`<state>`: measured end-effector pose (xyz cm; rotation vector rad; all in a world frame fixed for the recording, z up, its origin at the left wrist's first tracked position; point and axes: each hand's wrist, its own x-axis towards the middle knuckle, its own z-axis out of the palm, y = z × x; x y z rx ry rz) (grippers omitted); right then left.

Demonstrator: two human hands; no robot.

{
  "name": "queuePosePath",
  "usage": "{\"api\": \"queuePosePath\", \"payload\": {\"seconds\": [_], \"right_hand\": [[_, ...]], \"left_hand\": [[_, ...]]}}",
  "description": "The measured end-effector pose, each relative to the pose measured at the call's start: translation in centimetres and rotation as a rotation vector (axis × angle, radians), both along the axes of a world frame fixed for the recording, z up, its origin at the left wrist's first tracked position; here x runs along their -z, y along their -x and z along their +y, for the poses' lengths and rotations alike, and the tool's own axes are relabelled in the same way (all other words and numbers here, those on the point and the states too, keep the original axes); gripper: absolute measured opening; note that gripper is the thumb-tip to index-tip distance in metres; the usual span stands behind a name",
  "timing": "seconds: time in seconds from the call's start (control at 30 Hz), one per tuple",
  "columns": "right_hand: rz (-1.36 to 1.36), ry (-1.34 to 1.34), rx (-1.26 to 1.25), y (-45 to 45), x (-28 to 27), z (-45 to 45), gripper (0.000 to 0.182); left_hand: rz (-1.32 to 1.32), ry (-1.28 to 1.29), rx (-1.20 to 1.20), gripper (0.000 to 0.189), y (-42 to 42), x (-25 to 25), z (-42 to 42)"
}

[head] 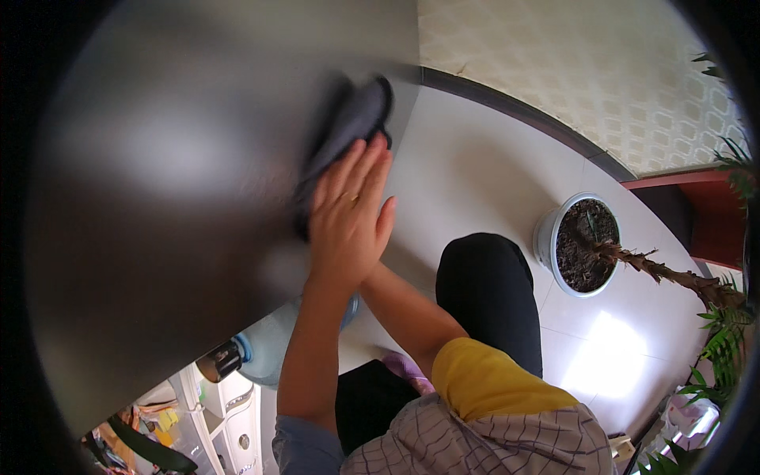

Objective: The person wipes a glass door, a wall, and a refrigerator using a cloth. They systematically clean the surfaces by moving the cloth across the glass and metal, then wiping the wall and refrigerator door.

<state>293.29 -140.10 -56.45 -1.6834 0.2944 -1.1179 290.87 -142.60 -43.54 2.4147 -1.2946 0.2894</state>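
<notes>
My left hand [350, 219] lies with its fingers stretched out over a dark grey cloth [356, 113] with black edging. The cloth is flat against a large, glossy dark grey panel [178, 237], close to the panel's right edge. Part of the cloth is blurred. From the right, my other forearm [409, 309] reaches in under a yellow sleeve and passes behind my left hand. My right hand itself is hidden there, so I cannot tell what it touches.
Below the panel's lower edge is a big water bottle [267, 350] with a dark top. White shelving [231, 409] holds assorted items at the lower left. A potted plant [588, 243] stands on the tiled floor [475, 148] to the right, near a dark skirting board [516, 110].
</notes>
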Motion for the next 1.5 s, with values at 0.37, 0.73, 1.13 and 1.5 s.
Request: {"api": "queuePosePath", "payload": {"seconds": [0.37, 0.73, 1.13, 1.5], "right_hand": [[0.331, -0.558, 0.034, 3.2, 12.5, -0.4, 0.046], [-0.224, 0.127, 0.053, -12.8, -13.3, -21.6, 0.042], [0.032, -0.814, -0.07, -16.2, 17.3, -26.1, 0.039], [0.197, -1.288, 0.077, -4.6, 24.0, -6.4, 0.036]], "left_hand": [[0.375, -0.369, 0.011, 0.044, -1.8, 16.0, 0.8], [-0.393, 0.519, 0.176, 0.054, -10.8, -7.0, -12.6], [1.239, 0.43, -0.229, 0.057, -7.1, 19.8, -10.2], [1.472, 0.627, -0.944, 0.058, 6.4, 22.3, 5.2]]}}
